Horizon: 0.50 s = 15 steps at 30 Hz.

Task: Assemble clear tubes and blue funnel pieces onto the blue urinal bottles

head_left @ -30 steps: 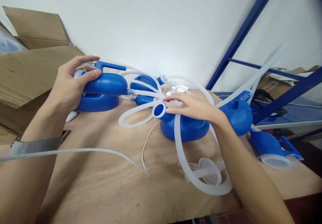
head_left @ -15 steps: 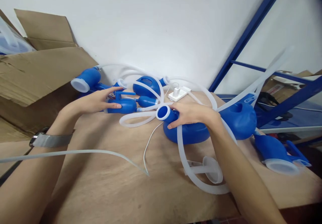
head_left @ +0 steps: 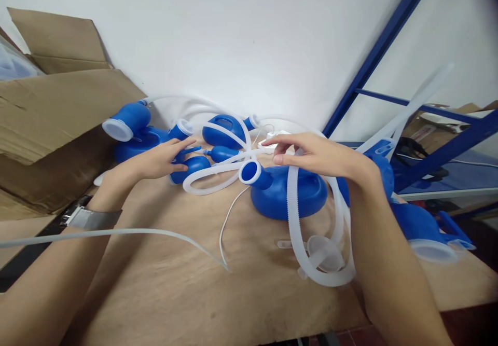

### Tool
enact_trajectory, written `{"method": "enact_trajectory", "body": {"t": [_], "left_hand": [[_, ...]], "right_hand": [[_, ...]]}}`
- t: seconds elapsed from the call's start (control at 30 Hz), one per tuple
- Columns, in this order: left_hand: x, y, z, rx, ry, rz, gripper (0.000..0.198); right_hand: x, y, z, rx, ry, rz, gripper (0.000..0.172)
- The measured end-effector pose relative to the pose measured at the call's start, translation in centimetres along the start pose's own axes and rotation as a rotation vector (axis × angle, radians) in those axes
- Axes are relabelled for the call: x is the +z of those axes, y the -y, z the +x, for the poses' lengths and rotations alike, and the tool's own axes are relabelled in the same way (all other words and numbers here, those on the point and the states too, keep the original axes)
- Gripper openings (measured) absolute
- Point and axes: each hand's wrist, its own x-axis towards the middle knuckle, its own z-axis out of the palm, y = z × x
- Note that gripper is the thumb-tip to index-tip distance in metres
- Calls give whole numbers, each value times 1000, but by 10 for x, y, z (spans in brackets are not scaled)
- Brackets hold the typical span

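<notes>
Wooden counter [head_left: 187,304]: advisable to let it bear the weight while handling, with the tube [head_left: 294,221] left slack.
Cardboard box [head_left: 62,99]: flap raised — pale translucent plastic visible inside.
Central jug [head_left: 288,195]: on the counter, spout angled up and uncapped; contents not visible.
Right hand [head_left: 317,154]: above that jug, grip spread.
Left hand [head_left: 161,160]: fingers parted at the smaller jug [head_left: 199,167] — clasp cannot be confirmed.
</notes>
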Motion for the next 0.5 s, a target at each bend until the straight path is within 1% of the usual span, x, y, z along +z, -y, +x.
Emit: {"method": "enact_trajectory", "body": {"t": [0.07,0.13,0.2,0.27,0.3,0.4,0.47,0.5], "left_hand": [[-3,-19,-1,64,-157,104,70],[-4,-45,-6,180,-284,166,50],[-2,-78,-15,335,-377,190,35],[8,-113,-26,526,-417,221,28],[15,-130,-32,639,-413,236,27],[44,-176,-43,920,-332,282,23],[66,-198,-44,1008,-198,267,18],[77,-206,-43,1004,-154,253,20]], "right_hand": [[-3,-2,-2,6,-34,31,50],[-4,-6,-2,-12,-98,75,46],[-4,-11,-3,-67,-205,149,46],[-5,-15,-3,-138,-347,239,49],[-5,-16,-4,-173,-428,283,50],[-6,-14,-3,-252,-673,398,54],[-7,-8,-1,-276,-818,466,57],[-7,-4,0,-282,-886,490,58]]}}
